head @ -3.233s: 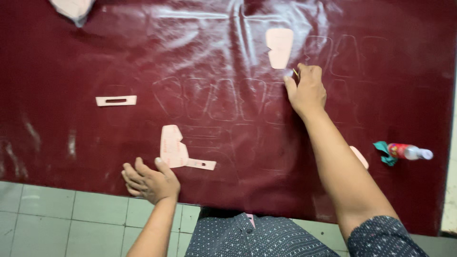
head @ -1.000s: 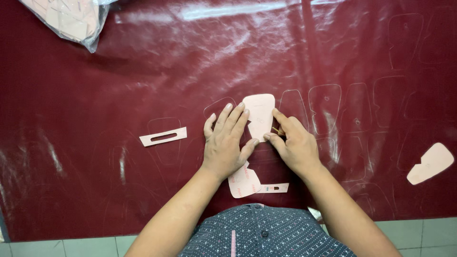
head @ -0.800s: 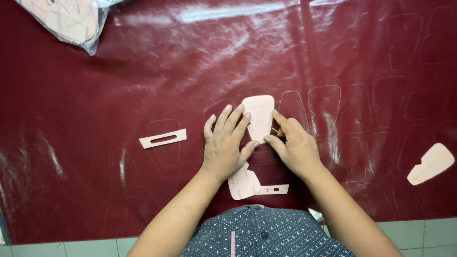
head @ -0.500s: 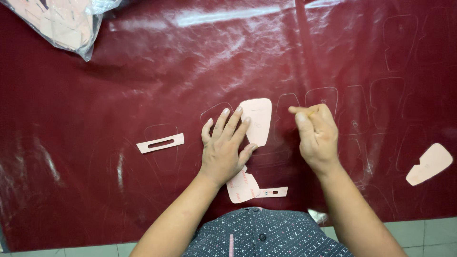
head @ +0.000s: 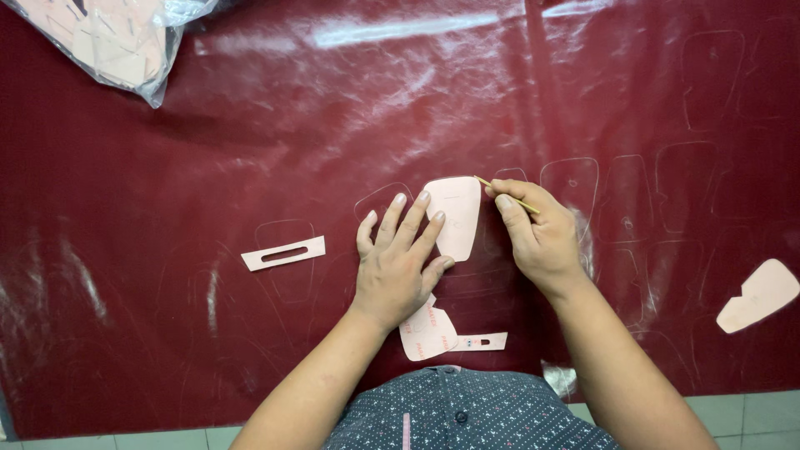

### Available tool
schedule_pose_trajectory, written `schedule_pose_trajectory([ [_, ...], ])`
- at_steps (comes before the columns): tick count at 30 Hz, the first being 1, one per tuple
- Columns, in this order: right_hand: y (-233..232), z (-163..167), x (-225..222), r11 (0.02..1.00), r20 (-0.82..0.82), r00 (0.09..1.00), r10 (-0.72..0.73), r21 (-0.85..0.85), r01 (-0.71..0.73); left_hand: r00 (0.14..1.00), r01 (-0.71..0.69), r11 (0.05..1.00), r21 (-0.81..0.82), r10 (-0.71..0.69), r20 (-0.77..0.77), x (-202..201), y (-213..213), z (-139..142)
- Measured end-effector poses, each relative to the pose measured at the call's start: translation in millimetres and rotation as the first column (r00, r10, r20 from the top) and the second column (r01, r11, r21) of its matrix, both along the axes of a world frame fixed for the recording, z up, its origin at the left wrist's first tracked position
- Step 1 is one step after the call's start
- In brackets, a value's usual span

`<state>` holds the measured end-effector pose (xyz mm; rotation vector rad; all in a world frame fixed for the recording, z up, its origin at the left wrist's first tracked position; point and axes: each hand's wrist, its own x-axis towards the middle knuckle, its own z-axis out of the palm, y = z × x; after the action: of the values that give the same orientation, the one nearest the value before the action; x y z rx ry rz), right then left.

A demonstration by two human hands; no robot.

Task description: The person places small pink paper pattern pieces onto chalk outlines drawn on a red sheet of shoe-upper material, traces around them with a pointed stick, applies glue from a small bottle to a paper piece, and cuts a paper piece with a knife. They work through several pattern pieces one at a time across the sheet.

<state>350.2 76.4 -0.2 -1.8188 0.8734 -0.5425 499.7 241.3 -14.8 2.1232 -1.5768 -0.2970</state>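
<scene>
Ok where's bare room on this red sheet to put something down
Bare stretch of the red sheet between the plastic bag and slotted strip. Crowded around the left hand, right hand and pink template.

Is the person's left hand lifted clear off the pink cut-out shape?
No, the left hand lies flat with its fingertips pressing on the pink template on the dark red sheet.

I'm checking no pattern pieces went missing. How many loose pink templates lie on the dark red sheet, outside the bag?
4. One under the left hand's fingertips, a slotted strip at left, one by the person's body, one at far right. More sit in the plastic bag, uncountable.
</scene>
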Motion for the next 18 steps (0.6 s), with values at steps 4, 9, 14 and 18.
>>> schedule_pose_trajectory([
  [4, -0.5, -0.6, 2.3, 0.998, -0.018, 1.000, 0.003, -0.056, -0.004, 1.000, 0.005, 1.000, 0.018, -0.006, 0.016, 0.5, -0.5, 0.7],
  [9, -1.7, -2.3, 3.0, 0.998, 0.005, 1.000, 0.016, -0.063, -0.015, 0.999, 0.008, 1.000, 0.020, -0.009, 0.031, 0.8, -0.6, 1.0],
  [14, -2.8, -0.9, 3.7, 0.994, -0.011, 0.999, 0.034, -0.100, -0.035, 0.999, 0.009, 1.000, 0.021, -0.010, 0.039, 1.1, -1.0, 0.3],
  [18, -3.2, 3.9, 6.1, 0.984, -0.061, 0.997, 0.046, -0.167, -0.056, 0.999, 0.002, 1.000, 0.016, -0.003, 0.044, 0.3, -1.2, 0.0],
])
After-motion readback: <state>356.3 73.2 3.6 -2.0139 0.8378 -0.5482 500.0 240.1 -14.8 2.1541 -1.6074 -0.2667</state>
